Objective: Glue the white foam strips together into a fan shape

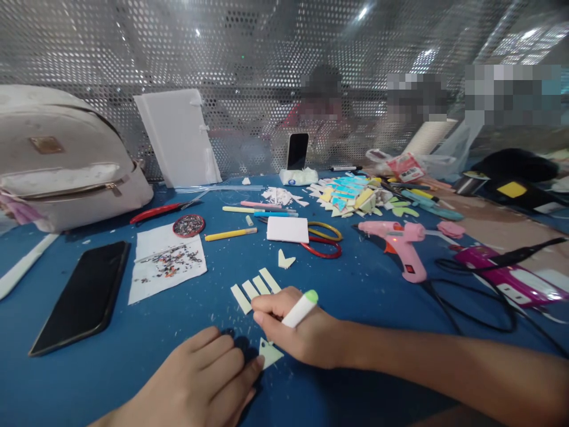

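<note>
The pale green triangle lay on the blue table, the left hand touching its edge; whether that hand gripped it, I couldn't tell. Just beyond, the right hand grasped a white marker. Past that lay four pale strips and, rightward, a pink glue gun.

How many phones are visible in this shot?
2. One large dark phone lies flat on the blue table at the left; a smaller phone stands upright at the back, by a white packet. Others may be hidden.
</note>
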### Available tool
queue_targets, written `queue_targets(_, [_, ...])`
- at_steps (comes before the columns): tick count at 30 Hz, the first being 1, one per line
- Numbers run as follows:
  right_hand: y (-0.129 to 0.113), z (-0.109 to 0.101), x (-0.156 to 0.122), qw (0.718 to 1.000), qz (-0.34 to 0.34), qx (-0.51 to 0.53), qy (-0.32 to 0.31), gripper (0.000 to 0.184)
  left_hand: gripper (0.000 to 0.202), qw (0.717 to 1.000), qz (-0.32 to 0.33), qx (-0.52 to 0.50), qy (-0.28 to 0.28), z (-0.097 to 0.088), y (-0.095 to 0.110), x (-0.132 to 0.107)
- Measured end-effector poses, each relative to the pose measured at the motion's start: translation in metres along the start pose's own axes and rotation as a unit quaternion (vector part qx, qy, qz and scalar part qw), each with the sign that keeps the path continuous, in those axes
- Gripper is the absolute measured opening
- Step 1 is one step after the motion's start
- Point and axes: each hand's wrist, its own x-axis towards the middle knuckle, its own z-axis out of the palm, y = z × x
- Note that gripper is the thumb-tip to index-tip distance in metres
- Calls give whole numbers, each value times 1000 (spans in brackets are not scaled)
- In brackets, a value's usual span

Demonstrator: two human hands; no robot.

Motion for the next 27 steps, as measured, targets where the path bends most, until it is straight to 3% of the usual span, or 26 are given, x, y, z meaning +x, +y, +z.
queue_targets(3, [1, -1, 0, 999, -29, -13, -23, 36, 24, 1000, 2, -5, -3, -1, 0, 0])
queue_targets(12, [3, -4, 0, 998, -19, 9, -60, 35, 24, 1000, 2, -6, 9, -1, 1, 2])
queue_targets(27, [5, -4, 1, 998, -43, 7, -55, 36, 23, 1000, -1, -8, 3, 2, -1, -1])
